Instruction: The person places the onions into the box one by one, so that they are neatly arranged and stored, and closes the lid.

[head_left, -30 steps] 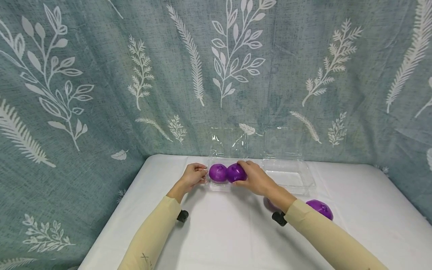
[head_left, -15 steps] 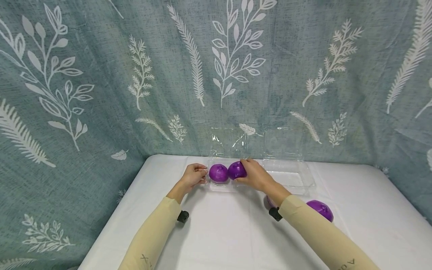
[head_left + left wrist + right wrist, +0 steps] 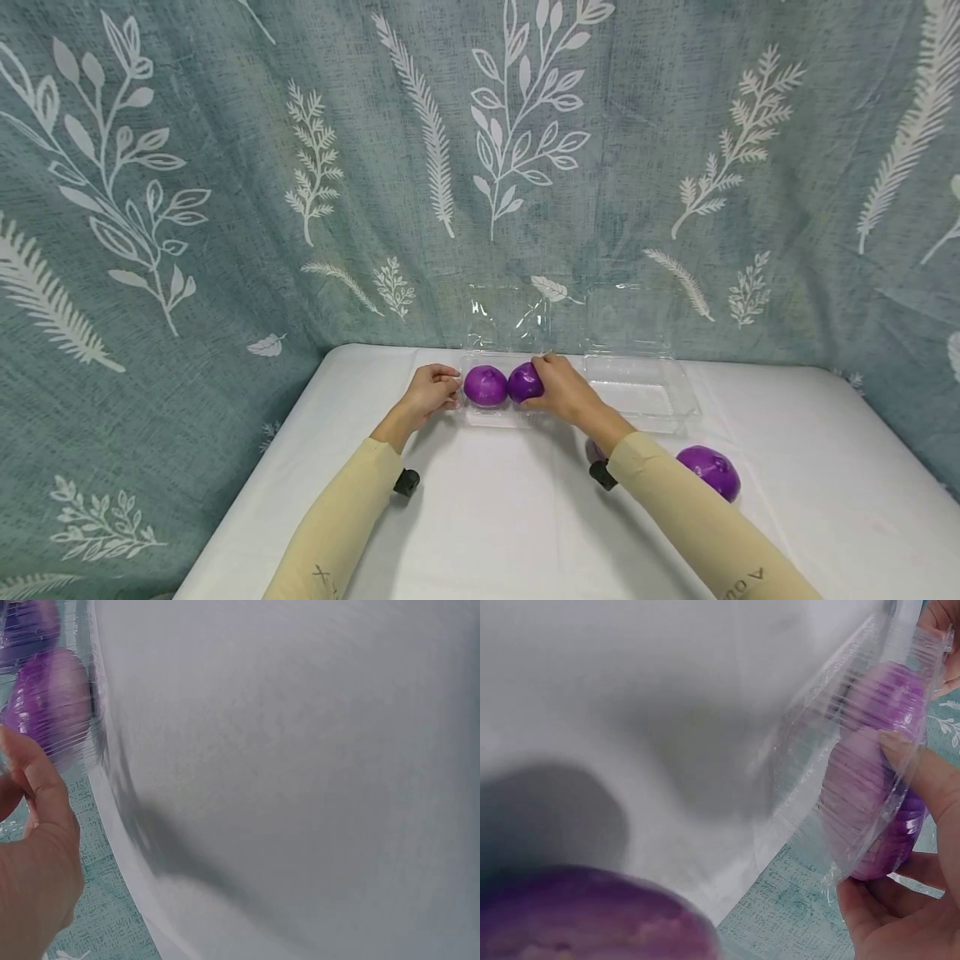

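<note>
My right hand [image 3: 562,390] grips a glossy dark purple onion-like vegetable [image 3: 522,383] in the right half of a clear plastic clamshell box [image 3: 487,419]. In the right wrist view, the thumb lies on its top and other fingers reach under the box wall. A second purple onion-like vegetable [image 3: 486,385], lighter and with a small nub, sits close beside it in the left half. With thumb and fingertips my left hand [image 3: 431,390] pinches the box's left edge; its fingertips also show near that end in the right wrist view [image 3: 943,645].
Another clear clamshell box [image 3: 637,400] stands open to the right, its lid upright against the patterned curtain [image 3: 420,250]. One purple vegetable [image 3: 708,471] lies near my right sleeve; another [image 3: 595,450] is mostly hidden behind the wrist. A white cloth covers the table [image 3: 495,517].
My right hand has shifted slightly right, still gripping the vegetable. The right forearm has swung left, uncovering more of the vegetable beside the sleeve. The left hand has stayed at the box edge.
</note>
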The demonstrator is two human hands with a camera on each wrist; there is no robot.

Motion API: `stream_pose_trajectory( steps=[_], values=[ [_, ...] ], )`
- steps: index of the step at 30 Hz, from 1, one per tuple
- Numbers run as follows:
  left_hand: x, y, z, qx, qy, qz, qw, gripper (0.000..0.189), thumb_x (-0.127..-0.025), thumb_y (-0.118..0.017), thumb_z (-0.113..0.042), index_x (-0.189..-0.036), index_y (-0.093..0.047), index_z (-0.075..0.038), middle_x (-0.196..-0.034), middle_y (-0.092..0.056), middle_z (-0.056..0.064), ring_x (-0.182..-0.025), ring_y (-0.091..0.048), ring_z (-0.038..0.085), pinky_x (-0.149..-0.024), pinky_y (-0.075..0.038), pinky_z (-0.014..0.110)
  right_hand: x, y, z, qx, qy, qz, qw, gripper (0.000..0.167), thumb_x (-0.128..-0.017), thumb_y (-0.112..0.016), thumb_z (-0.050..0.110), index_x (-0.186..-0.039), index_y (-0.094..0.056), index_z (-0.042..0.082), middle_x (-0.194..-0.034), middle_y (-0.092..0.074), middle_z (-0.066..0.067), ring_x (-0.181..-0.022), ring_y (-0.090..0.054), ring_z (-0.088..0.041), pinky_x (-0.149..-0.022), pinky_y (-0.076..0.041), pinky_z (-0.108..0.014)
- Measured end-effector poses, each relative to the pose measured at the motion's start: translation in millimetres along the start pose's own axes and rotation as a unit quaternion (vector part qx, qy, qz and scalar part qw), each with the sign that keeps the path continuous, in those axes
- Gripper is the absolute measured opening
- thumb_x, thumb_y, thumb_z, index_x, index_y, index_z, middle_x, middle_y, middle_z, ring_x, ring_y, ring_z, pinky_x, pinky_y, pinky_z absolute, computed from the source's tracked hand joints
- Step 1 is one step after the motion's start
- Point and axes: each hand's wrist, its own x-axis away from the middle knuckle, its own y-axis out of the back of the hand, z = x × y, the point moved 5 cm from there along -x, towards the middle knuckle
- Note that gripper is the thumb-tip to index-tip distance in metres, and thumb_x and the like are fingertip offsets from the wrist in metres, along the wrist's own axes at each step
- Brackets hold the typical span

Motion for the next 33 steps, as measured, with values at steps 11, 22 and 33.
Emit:
stream_pose_trajectory(
  steps=[11, 22, 33],
  values=[
    [0.1, -0.2, 0.7, 0.000, -0.001, 0.003, 1.0000, 0.032, -0.102, -0.056, 0.000, -0.132, -0.054, 0.010, -0.101, -0.059, 0.015, -0.077, -0.059, 0.016, -0.065, -0.061, 0.024, -5.6, -5.6, -2.9, 0.031, 0.005, -0.002, 0.9995, 0.072, -0.076, -0.092, 0.025, -0.130, -0.059, -0.008, -0.127, -0.058, -0.027, -0.125, -0.052, -0.043, -0.110, -0.047, -0.055],
    [-0.3, 1.0, 1.8, 0.002, 0.004, -0.003, 1.0000, 0.029, -0.102, -0.058, -0.001, -0.130, -0.057, 0.008, -0.098, -0.059, 0.012, -0.077, -0.059, 0.016, -0.066, -0.062, 0.026, -9.0, -7.8, -4.2, 0.033, 0.002, 0.013, 0.9994, 0.067, -0.075, -0.093, 0.024, -0.124, -0.062, -0.008, -0.123, -0.060, -0.024, -0.119, -0.053, -0.040, -0.106, -0.050, -0.052],
    [-1.2, 1.3, 0.4, 0.005, -0.005, 0.003, 1.0000, 0.028, -0.102, -0.057, 0.000, -0.129, -0.056, 0.009, -0.099, -0.060, 0.014, -0.074, -0.060, 0.015, -0.065, -0.062, 0.025, -14.4, -9.8, -7.1, 0.024, 0.012, 0.020, 0.9994, 0.069, -0.075, -0.093, 0.025, -0.125, -0.061, -0.011, -0.126, -0.059, -0.028, -0.122, -0.053, -0.043, -0.108, -0.048, -0.053]
  ],
)
